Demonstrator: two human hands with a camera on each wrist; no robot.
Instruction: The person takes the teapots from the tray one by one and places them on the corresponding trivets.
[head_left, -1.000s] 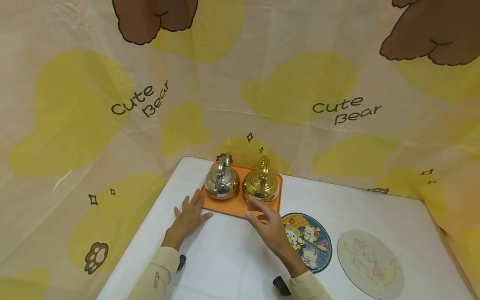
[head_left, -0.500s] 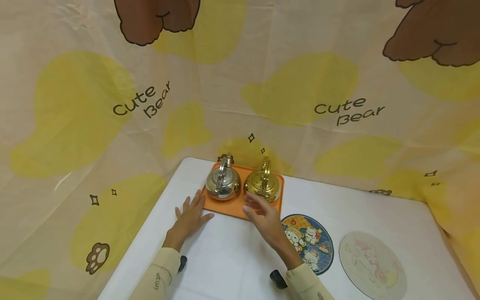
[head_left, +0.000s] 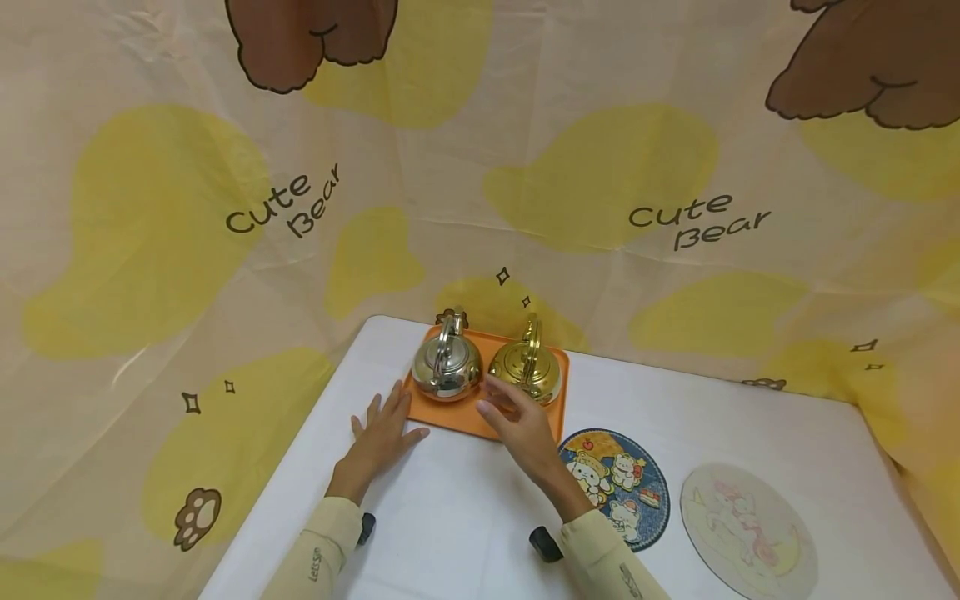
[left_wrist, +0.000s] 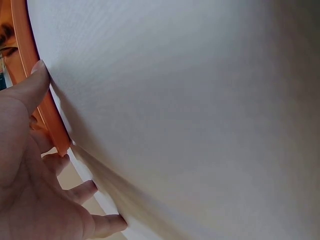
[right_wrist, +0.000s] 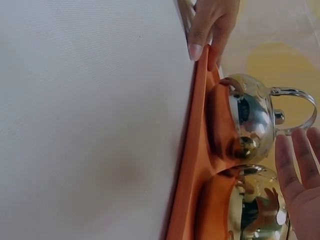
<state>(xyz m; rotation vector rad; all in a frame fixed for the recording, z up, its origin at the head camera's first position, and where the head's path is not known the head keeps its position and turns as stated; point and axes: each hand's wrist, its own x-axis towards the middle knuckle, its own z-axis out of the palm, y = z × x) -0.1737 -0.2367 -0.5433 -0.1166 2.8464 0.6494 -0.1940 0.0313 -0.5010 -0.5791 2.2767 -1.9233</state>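
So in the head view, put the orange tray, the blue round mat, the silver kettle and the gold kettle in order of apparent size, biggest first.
1. Orange tray
2. Blue round mat, partly hidden
3. Silver kettle and gold kettle: too alike to rank

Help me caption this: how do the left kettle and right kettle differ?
The left kettle is silver; the right kettle is gold. The left kettle is nearer the left hand than the right kettle is. In the head view, the right hand partly hides the right kettle, the left kettle hardly at all. Both stand on the orange tray, with round, shiny bodies.
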